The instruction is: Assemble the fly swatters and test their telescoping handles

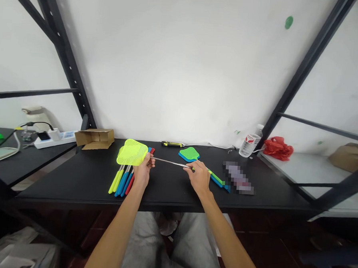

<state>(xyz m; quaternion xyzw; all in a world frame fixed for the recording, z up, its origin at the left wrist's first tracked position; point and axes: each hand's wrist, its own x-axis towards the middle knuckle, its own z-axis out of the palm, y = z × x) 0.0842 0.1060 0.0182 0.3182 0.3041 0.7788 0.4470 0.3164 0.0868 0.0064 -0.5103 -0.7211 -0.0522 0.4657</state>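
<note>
A yellow fly swatter (137, 152) is held level above the black table, its thin metal rod running between my two hands. My left hand (144, 166) is closed around the swatter where the perforated head meets the rod. My right hand (198, 175) grips the other end and hides most of the handle. Below the head, at left, lie several fly swatters with yellow, blue (123, 183) and red (131, 182) handles; their heads are mostly covered. Right of centre, a green fly swatter (190, 153) rests on a blue one (183, 157), partly behind my right hand.
On the black table (83, 181) are an open cardboard box (95, 139), a yellow-and-black cutter (171, 144), a water bottle (251, 141) and a pixelated item (238, 177). Metal frame posts rise at both sides. A power strip (57, 139) lies left, a red bag (278, 148) right.
</note>
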